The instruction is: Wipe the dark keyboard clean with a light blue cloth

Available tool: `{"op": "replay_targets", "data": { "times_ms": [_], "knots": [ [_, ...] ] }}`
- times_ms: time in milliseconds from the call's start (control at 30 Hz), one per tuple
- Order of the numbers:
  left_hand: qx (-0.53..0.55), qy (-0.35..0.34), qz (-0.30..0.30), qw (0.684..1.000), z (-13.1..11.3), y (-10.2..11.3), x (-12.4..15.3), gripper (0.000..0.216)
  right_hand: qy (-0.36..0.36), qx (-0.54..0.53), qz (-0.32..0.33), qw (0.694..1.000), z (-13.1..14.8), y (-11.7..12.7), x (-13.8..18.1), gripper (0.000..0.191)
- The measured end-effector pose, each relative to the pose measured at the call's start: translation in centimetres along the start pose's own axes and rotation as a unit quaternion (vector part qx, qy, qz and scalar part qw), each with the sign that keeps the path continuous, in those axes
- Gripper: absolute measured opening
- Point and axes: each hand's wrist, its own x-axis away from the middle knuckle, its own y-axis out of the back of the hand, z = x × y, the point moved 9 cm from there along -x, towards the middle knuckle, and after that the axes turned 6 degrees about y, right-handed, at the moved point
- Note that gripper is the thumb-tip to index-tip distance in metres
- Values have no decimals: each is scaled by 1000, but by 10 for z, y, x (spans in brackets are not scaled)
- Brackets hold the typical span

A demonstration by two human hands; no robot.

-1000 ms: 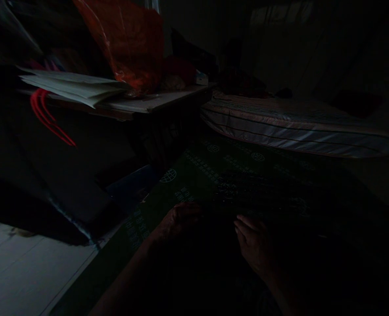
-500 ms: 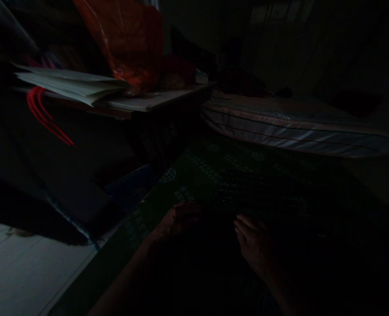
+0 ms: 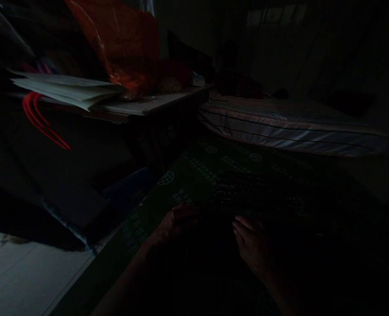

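Note:
Very little light falls on the work area. My left hand [image 3: 177, 219] is over the green printed board [image 3: 194, 173], its fingers bent together and pointing right. Facing it, my right hand [image 3: 251, 241] has its fingers drawn together and pointing left. Both appear to be at a dark, almost black thing between them, whose shape and kind are lost in shadow. Beyond the hands, a bunch of thin dark strips with pale flecks at their ends [image 3: 227, 191] lies on the board.
To the left stands a table [image 3: 141, 107] bearing folded papers [image 3: 66, 90] and an orange plastic bag [image 3: 125, 44]. Red cords [image 3: 43, 123] hang off its edge. A striped mattress [image 3: 280, 127] lies behind the board. A blue thing [image 3: 128, 188] sits under the table; pale floor [image 3: 10, 272] shows lower left.
The view has shifted slightly, so the table and bag sit a little further left. Both hands keep nearly the same place and pose.

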Motion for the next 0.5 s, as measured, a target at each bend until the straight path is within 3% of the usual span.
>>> {"op": "replay_targets", "data": {
  "times_ms": [300, 500],
  "knots": [
    [-1, -15, -23, 1000, 19, -6, -2, 42, -5, -2, 12, 1000, 1, 1, -1, 27],
    [3, -27, -32, 999, 12, -3, 0, 39, -38, -17, 31, 999, -3, 4, -6, 29]
  ]
}}
